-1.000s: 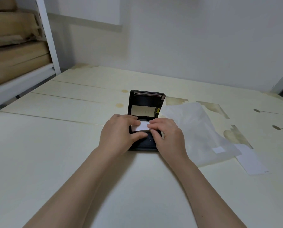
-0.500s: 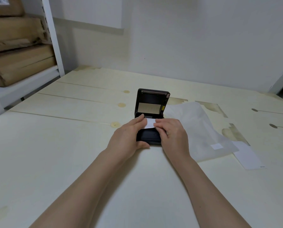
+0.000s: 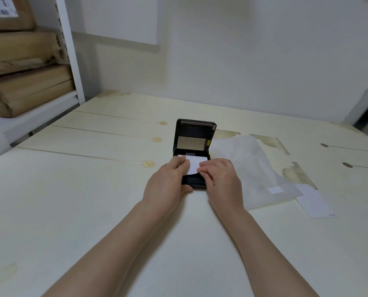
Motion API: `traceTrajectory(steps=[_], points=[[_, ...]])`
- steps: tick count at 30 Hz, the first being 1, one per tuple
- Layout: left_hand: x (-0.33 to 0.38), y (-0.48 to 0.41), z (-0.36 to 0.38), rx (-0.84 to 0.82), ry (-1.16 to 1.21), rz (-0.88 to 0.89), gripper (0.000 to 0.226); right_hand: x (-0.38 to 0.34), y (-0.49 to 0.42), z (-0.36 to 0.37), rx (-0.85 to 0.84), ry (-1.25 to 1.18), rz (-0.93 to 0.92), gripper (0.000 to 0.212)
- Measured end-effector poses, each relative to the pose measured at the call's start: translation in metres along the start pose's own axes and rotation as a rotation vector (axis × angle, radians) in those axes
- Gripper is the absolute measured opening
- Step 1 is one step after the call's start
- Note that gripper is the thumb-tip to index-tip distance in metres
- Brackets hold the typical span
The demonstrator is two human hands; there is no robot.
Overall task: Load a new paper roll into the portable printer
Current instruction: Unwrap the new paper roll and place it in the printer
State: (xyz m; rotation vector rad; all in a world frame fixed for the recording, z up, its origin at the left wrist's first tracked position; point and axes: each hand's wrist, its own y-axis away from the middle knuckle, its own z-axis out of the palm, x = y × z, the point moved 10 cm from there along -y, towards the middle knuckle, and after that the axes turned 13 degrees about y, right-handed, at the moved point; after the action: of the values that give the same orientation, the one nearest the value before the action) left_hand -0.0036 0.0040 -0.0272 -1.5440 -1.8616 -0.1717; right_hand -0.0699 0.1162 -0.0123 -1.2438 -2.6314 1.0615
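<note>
A small black portable printer (image 3: 194, 138) stands on the cream table with its lid raised upright toward the far side. White paper from the roll (image 3: 193, 164) lies in its open bay, a loose end pulled toward me over the body. My left hand (image 3: 168, 182) grips the printer's left side, fingers on the paper's left edge. My right hand (image 3: 221, 179) pinches the paper's right end, covering the printer's right side. The roll itself is mostly hidden by my fingers.
A crumpled translucent wrapper (image 3: 251, 168) lies right of the printer, with a white paper strip (image 3: 313, 202) beyond it. A white shelf post (image 3: 71, 52) and stacked cardboard boxes (image 3: 26, 86) stand at the far left. The wall runs behind the table (image 3: 93, 211).
The paper end has been drawn out further toward me over the printer body. Both hands have shifted slightly but still hold the printer and paper.
</note>
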Motion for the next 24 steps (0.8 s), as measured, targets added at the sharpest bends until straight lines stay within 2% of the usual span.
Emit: traceTrajectory(steps=[4, 9, 12, 24], points=[[-0.004, 0.001, 0.004, -0.011, -0.045, 0.019, 0.039, 0.0, 0.005, 0.004, -0.077, -0.035, -0.014, 0.014], [-0.009, -0.001, 0.006, -0.029, -0.084, 0.074, 0.044, 0.0, 0.01, 0.009, -0.165, -0.048, 0.003, 0.024], [-0.005, 0.0, 0.002, 0.002, -0.1, 0.126, 0.052, 0.001, 0.014, 0.008, -0.179, -0.039, 0.009, 0.024], [-0.001, 0.008, 0.002, -0.031, -0.214, 0.125, 0.088, 0.001, 0.027, 0.003, -0.179, -0.009, 0.019, 0.014]])
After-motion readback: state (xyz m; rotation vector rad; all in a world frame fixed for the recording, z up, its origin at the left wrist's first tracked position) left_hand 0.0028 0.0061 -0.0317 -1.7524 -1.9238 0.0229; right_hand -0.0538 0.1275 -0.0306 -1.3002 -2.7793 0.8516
